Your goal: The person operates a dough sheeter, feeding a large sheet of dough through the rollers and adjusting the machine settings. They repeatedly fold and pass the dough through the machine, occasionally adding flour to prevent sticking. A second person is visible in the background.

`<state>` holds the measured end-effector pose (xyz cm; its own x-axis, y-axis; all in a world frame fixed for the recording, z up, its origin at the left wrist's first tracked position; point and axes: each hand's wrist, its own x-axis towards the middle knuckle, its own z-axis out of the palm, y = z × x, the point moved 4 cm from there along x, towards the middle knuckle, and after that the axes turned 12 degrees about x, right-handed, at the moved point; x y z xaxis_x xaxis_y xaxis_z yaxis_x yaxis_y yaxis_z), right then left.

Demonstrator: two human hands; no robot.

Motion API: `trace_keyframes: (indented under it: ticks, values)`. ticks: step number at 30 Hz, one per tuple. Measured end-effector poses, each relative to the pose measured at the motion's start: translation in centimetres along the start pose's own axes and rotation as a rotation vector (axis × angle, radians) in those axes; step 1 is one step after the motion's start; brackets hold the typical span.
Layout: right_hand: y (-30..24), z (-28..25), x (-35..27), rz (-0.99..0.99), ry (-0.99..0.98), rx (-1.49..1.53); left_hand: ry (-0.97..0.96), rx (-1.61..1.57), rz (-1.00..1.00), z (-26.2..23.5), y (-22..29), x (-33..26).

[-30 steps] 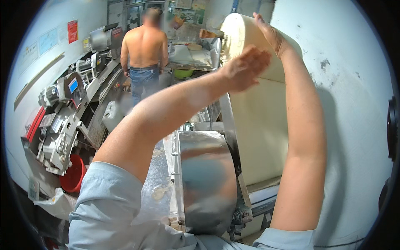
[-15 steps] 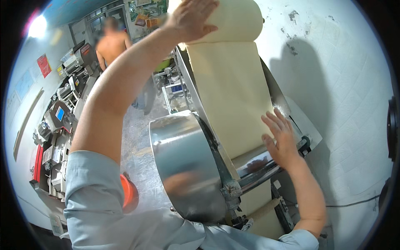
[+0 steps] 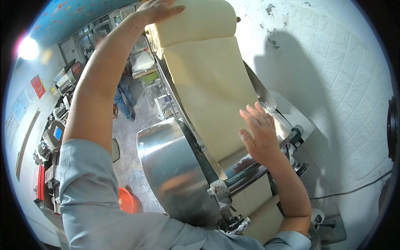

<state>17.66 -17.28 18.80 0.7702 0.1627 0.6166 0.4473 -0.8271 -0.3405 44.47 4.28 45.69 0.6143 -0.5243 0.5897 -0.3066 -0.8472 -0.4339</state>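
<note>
A thick roll of pale yellow dough sheet (image 3: 200,21) sits at the top of a sloping metal machine. From it a wide flat sheet of dough (image 3: 212,91) runs down to a shiny metal roller (image 3: 237,161). My left hand (image 3: 157,10) lies with fingers stretched out at the upper left edge of the dough roll; the frame's top edge partly cuts it off. Lower down, my right hand (image 3: 261,135) is open with spread fingers, over the sheet's right edge just above the roller. Whether its palm touches the dough I cannot tell. More dough (image 3: 252,198) shows below the roller.
A large rounded metal cover (image 3: 173,175) bulges on the machine's left side. An orange-red bucket (image 3: 128,201) stands on the floor. Other machines (image 3: 54,135) line the left wall; a person's legs (image 3: 124,98) show beyond my left arm. A cable (image 3: 354,193) runs along the right wall.
The view has shifted, so the machine and both hands appear farther left. Both hands keep their spread pose by the dough. The other person is now mostly hidden behind my left arm.
</note>
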Motion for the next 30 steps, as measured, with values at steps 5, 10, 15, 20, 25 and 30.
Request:
trace_keyframes:
  ticks: [5,10,15,20,25,30]
  values:
    - [-0.6,1.0,-0.4,0.052,-0.118,-0.127,-0.038,-0.024,0.021,0.3,-0.6,0.6]
    - [-1.1,1.1,-0.4,0.057,-0.157,-0.15,-0.037,-0.025,0.018,-0.5,-0.5,0.0]
    - [-1.0,1.1,-0.5,0.056,-0.161,-0.154,-0.03,-0.037,0.009,-0.7,0.2,-0.6]
    - [-1.0,1.2,-0.4,0.04,-0.164,-0.145,-0.015,-0.023,0.025,-0.1,-0.2,-0.1]
    - [-1.1,1.1,-0.4,0.035,-0.146,-0.14,-0.01,-0.03,0.023,-0.2,-0.3,-0.2]
    - [-1.0,1.0,-0.5,0.032,-0.153,-0.144,-0.014,-0.029,0.021,-0.3,-0.2,-0.1]
